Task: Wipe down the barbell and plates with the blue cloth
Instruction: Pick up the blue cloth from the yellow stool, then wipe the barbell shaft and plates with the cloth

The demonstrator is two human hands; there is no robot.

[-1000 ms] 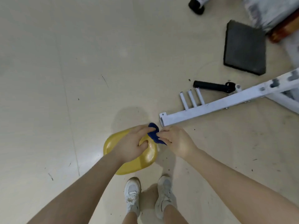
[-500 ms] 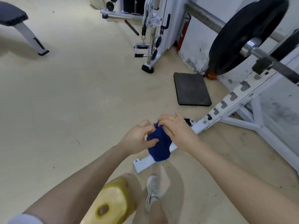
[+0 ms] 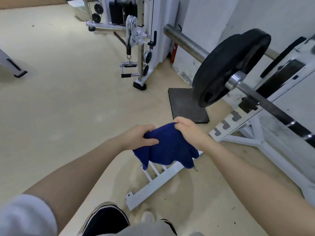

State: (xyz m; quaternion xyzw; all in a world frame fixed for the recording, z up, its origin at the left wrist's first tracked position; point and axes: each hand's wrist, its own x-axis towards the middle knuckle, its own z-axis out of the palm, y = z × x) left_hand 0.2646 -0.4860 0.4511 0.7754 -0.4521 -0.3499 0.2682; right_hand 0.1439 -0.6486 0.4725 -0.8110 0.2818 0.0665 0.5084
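I hold the blue cloth [image 3: 167, 148] spread between both hands at chest height in the middle of the view. My left hand [image 3: 139, 136] grips its left edge and my right hand [image 3: 188, 131] pinches its upper right edge. The barbell [image 3: 265, 101] rests on a white rack to the right, running from the upper middle down to the right edge. A black plate [image 3: 228, 65] sits on its sleeve [image 3: 185, 42], up and to the right of my hands, about an arm's reach away. The cloth touches neither bar nor plate.
The white rack's floor beam [image 3: 153, 186] with short pegs lies just below the cloth. A dark floor mat [image 3: 185, 106] sits under the plate. A white cable machine [image 3: 136, 36] with a hanging handle stands at the back. A bench leg [image 3: 12, 67] shows at far left.
The view has tilted up from the floor toward the rack. The yellow object has dropped out of view. My hands have lifted the cloth and pulled it open wider.
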